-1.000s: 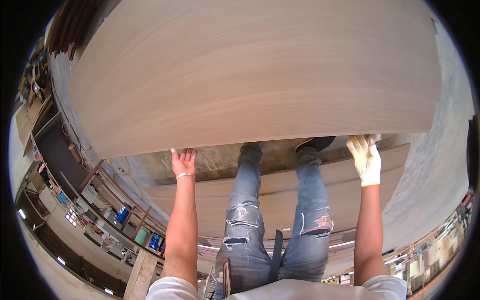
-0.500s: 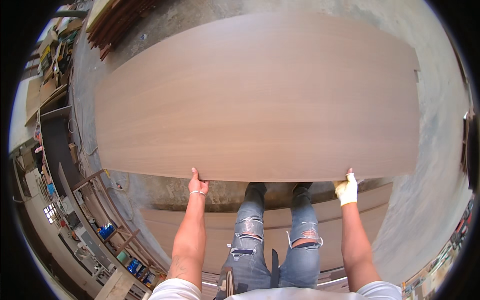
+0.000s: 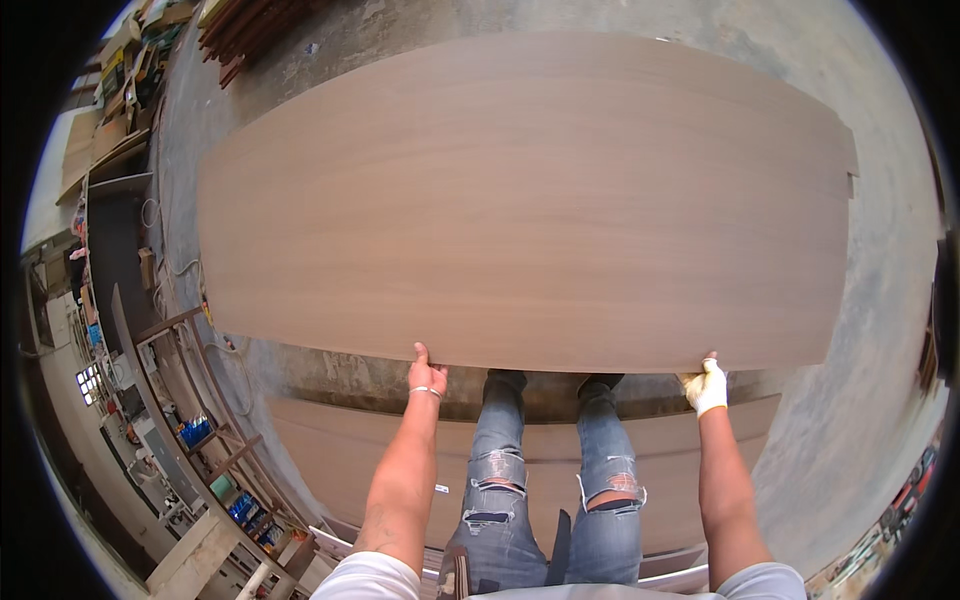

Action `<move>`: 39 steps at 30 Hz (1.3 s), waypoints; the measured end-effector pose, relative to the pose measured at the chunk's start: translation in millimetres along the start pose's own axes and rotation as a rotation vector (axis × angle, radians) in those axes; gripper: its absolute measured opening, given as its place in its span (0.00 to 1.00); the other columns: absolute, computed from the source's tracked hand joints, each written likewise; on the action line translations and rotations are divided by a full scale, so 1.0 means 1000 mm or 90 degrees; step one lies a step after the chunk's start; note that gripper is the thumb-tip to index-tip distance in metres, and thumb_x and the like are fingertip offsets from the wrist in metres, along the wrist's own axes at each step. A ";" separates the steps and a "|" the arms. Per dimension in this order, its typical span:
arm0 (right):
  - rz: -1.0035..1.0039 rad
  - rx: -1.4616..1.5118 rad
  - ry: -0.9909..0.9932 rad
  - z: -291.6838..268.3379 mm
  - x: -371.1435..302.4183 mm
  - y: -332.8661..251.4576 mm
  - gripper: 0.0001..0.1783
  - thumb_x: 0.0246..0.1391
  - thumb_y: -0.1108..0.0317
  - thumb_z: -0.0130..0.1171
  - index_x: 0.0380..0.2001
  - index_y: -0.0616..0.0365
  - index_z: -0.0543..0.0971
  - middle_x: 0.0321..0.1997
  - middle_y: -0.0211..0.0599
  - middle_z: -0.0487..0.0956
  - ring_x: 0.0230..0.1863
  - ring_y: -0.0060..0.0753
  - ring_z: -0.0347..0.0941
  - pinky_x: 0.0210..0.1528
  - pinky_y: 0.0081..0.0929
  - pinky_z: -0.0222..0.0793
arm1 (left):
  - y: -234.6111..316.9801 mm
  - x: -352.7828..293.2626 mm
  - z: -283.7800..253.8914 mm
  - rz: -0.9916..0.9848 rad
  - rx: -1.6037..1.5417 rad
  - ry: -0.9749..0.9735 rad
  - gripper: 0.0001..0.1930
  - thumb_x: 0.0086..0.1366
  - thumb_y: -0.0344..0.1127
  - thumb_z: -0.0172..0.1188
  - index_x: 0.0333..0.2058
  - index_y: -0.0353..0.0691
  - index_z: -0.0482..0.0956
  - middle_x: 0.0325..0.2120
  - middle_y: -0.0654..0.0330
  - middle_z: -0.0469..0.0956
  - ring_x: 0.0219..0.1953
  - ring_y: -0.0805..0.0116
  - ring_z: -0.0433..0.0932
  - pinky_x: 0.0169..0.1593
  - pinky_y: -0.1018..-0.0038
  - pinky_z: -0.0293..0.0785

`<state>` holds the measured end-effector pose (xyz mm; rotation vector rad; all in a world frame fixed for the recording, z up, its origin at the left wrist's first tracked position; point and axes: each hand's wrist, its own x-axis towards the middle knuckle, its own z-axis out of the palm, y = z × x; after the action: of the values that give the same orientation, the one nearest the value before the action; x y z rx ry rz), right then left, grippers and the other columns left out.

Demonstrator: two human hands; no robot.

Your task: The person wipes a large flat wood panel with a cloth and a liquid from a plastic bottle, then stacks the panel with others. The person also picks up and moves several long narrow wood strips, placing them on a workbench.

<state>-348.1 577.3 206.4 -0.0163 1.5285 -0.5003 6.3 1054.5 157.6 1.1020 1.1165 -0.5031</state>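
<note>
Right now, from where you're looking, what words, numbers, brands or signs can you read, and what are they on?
None can be read.
Small white label on the lower brown boards: too small to read.
Blue packages on the rack at the left: too small and blurred to tell any print.
Big brown panel in both hands: no writing shows on its top face.

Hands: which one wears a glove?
The right hand, at the near edge of the large brown board, wears a whitish glove; the left hand, on the same edge, is ungloved.
</note>
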 end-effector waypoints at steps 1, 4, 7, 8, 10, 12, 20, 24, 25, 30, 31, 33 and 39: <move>0.006 -0.004 -0.015 -0.004 0.004 -0.006 0.17 0.72 0.61 0.41 0.60 0.41 0.69 0.67 0.45 0.66 0.65 0.57 0.66 0.60 0.71 0.68 | -0.009 -0.006 -0.002 0.000 -0.006 -0.001 0.28 0.68 0.51 0.62 0.59 0.39 0.68 0.55 0.57 0.75 0.57 0.54 0.74 0.60 0.48 0.71; -0.021 -0.049 0.014 0.000 0.009 -0.025 0.18 0.73 0.60 0.41 0.62 0.42 0.68 0.68 0.46 0.65 0.66 0.57 0.64 0.62 0.70 0.67 | -0.030 -0.026 -0.004 -0.026 -0.027 0.007 0.27 0.68 0.51 0.61 0.58 0.40 0.70 0.54 0.58 0.76 0.56 0.56 0.75 0.61 0.50 0.71; -0.023 -0.053 0.016 -0.004 0.015 -0.045 0.18 0.72 0.61 0.43 0.61 0.35 0.69 0.68 0.43 0.65 0.65 0.56 0.65 0.61 0.69 0.68 | -0.048 -0.042 -0.011 -0.057 -0.056 -0.002 0.26 0.68 0.51 0.61 0.57 0.41 0.71 0.55 0.58 0.77 0.57 0.57 0.74 0.63 0.53 0.70; 0.007 -0.048 -0.005 -0.003 0.012 -0.051 0.18 0.72 0.60 0.43 0.61 0.34 0.69 0.69 0.42 0.65 0.66 0.56 0.64 0.62 0.70 0.67 | -0.053 -0.049 -0.015 -0.059 -0.057 0.016 0.26 0.68 0.51 0.61 0.57 0.41 0.71 0.55 0.59 0.77 0.58 0.56 0.74 0.63 0.52 0.69; 0.005 -0.057 0.004 -0.005 0.009 -0.062 0.17 0.72 0.60 0.43 0.61 0.34 0.70 0.69 0.40 0.65 0.67 0.54 0.64 0.62 0.70 0.66 | -0.066 -0.064 -0.017 -0.071 -0.072 0.035 0.26 0.68 0.50 0.61 0.58 0.42 0.71 0.55 0.59 0.77 0.58 0.55 0.74 0.64 0.49 0.69; 0.006 -0.068 0.012 -0.005 0.004 -0.064 0.19 0.72 0.60 0.43 0.63 0.33 0.69 0.69 0.38 0.65 0.67 0.52 0.64 0.62 0.70 0.65 | -0.070 -0.077 -0.031 -0.078 -0.092 0.030 0.26 0.68 0.50 0.61 0.58 0.42 0.70 0.56 0.58 0.76 0.59 0.54 0.73 0.65 0.47 0.67; -0.033 -0.096 -0.073 -0.042 -0.061 -0.109 0.24 0.69 0.53 0.52 0.66 0.38 0.69 0.72 0.34 0.65 0.68 0.46 0.64 0.65 0.65 0.63 | -0.063 -0.175 -0.040 -0.109 -0.075 0.015 0.25 0.70 0.49 0.59 0.59 0.43 0.71 0.59 0.59 0.73 0.63 0.54 0.69 0.68 0.48 0.64; -0.098 -0.125 -0.106 -0.032 -0.125 -0.136 0.20 0.67 0.54 0.56 0.57 0.51 0.74 0.61 0.37 0.76 0.60 0.45 0.72 0.61 0.55 0.71 | -0.039 -0.242 -0.045 -0.095 -0.098 0.007 0.24 0.71 0.42 0.60 0.60 0.40 0.68 0.57 0.53 0.73 0.62 0.46 0.70 0.66 0.40 0.64; -0.140 -0.137 -0.091 -0.024 -0.142 -0.142 0.18 0.65 0.54 0.58 0.51 0.52 0.77 0.52 0.34 0.80 0.53 0.41 0.77 0.52 0.47 0.77 | -0.030 -0.261 -0.040 -0.087 -0.100 0.019 0.24 0.71 0.41 0.60 0.60 0.40 0.67 0.56 0.51 0.74 0.61 0.45 0.70 0.65 0.38 0.65; -0.201 -0.082 -0.150 0.022 -0.181 -0.185 0.15 0.61 0.50 0.61 0.42 0.48 0.79 0.37 0.28 0.83 0.35 0.35 0.80 0.28 0.34 0.73 | 0.027 -0.363 0.030 -0.048 -0.108 -0.017 0.20 0.70 0.35 0.60 0.56 0.35 0.68 0.51 0.45 0.75 0.54 0.39 0.75 0.56 0.36 0.74; -0.155 -0.084 -0.190 0.036 -0.196 -0.176 0.17 0.61 0.49 0.60 0.43 0.48 0.78 0.40 0.31 0.82 0.36 0.39 0.80 0.28 0.37 0.72 | 0.035 -0.378 0.046 -0.051 -0.118 -0.017 0.19 0.70 0.34 0.59 0.55 0.34 0.68 0.50 0.44 0.75 0.55 0.39 0.75 0.56 0.36 0.75; -0.090 -0.175 -0.271 0.058 -0.205 -0.160 0.16 0.60 0.51 0.60 0.43 0.48 0.75 0.40 0.40 0.78 0.29 0.49 0.73 0.28 0.50 0.68 | 0.036 -0.396 0.096 -0.082 -0.138 -0.074 0.17 0.71 0.32 0.57 0.55 0.32 0.68 0.50 0.44 0.75 0.55 0.38 0.75 0.55 0.36 0.75; -0.085 -0.360 -0.155 0.230 -0.408 -0.058 0.11 0.55 0.54 0.60 0.30 0.46 0.71 0.18 0.35 0.67 0.16 0.38 0.64 0.17 0.44 0.65 | 0.076 -0.458 0.172 -0.137 -0.144 -0.096 0.13 0.72 0.30 0.53 0.50 0.30 0.69 0.49 0.39 0.74 0.53 0.38 0.77 0.57 0.43 0.77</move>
<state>-131.0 588.0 625.8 -0.5991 1.3889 -0.1476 -40.3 849.5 605.4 0.7402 1.1330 -0.6024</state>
